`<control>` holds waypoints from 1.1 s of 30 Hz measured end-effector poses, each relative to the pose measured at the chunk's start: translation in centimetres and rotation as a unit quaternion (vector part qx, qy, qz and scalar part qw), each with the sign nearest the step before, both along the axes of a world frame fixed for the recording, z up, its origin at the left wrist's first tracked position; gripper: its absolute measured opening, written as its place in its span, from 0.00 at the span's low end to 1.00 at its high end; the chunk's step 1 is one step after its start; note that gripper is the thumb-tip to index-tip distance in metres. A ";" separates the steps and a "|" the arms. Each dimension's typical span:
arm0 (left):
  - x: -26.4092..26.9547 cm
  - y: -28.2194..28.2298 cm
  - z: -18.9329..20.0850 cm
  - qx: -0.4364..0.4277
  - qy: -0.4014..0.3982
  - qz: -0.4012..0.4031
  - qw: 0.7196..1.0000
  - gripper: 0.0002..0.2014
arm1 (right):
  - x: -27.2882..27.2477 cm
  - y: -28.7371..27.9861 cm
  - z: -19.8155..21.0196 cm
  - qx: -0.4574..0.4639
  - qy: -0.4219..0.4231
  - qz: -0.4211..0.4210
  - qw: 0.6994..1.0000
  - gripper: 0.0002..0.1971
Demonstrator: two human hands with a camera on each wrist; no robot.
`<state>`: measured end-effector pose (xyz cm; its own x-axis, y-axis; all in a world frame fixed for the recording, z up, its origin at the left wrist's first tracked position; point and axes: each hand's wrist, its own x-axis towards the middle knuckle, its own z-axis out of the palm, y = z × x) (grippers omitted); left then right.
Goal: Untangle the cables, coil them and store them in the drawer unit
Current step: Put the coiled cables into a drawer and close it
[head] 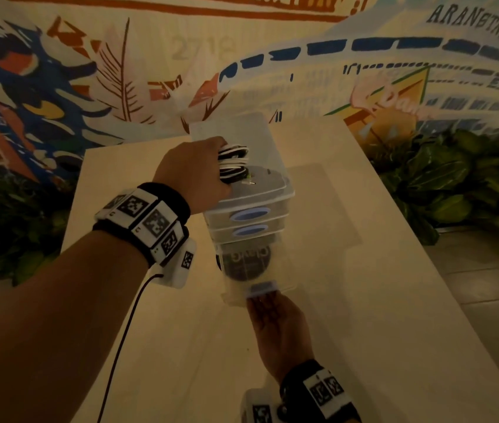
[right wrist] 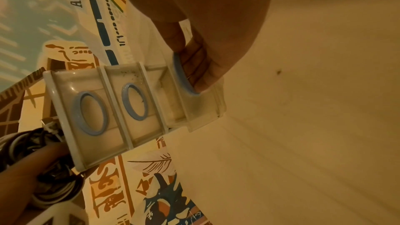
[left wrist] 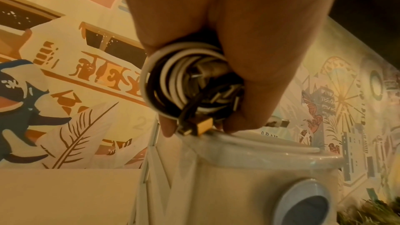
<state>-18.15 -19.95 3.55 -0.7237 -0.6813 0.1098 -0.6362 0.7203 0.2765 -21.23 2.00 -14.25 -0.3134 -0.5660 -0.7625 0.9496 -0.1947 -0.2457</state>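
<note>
A clear plastic drawer unit point(head: 275, 166) with blue oval handles stands on the pale table point(head: 364, 300). On its top, my left hand point(head: 202, 169) grips a coiled bundle of black and white cables point(head: 233, 161). In the left wrist view the cable bundle point(left wrist: 171, 78) is wrapped by the fingers point(left wrist: 249, 57), with plugs sticking out above the unit's top rim point(left wrist: 270, 150). The bottom drawer point(head: 284, 267) is pulled out toward me. My right hand point(head: 268, 303) has its fingers hooked in that drawer's blue handle point(right wrist: 180, 74). The two upper drawers point(right wrist: 90, 98) are closed.
A dark round item point(head: 246, 261) lies in the pulled-out drawer. A painted mural wall point(head: 150, 71) rises behind the table. Green plants point(head: 455, 178) stand to the right and left. Tiled floor point(head: 492, 285) shows at the right, beyond the table's edge.
</note>
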 end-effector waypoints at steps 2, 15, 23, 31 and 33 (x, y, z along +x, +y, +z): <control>-0.1 0.0 0.0 -0.003 -0.004 0.000 1.000 0.17 | 0.3 0.4 0.1 0.000 -0.002 -0.002 1.000 0.16; 0.1 -0.4 0.7 0.024 -0.025 -0.013 0.999 0.15 | -4.6 4.5 3.2 0.126 0.216 0.330 0.910 0.17; 1.8 4.3 2.8 -0.070 0.044 -0.075 0.994 0.19 | -8.5 2.5 9.8 0.049 0.376 0.285 0.880 0.20; 2.3 9.3 -5.1 -0.060 0.023 -0.185 0.981 0.18 | -8.4 -1.2 12.3 -0.060 0.320 0.409 0.852 0.27; 1.7 8.8 -6.9 0.011 0.005 -0.173 0.985 0.17 | -8.9 -1.7 11.7 -0.046 0.335 0.416 0.845 0.24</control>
<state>-16.43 -11.12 -3.33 -0.9121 -0.3959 0.1063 -0.3503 0.8875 0.2993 -30.12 0.32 -2.58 -0.1220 -0.8496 -0.5131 0.4222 0.4234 -0.8015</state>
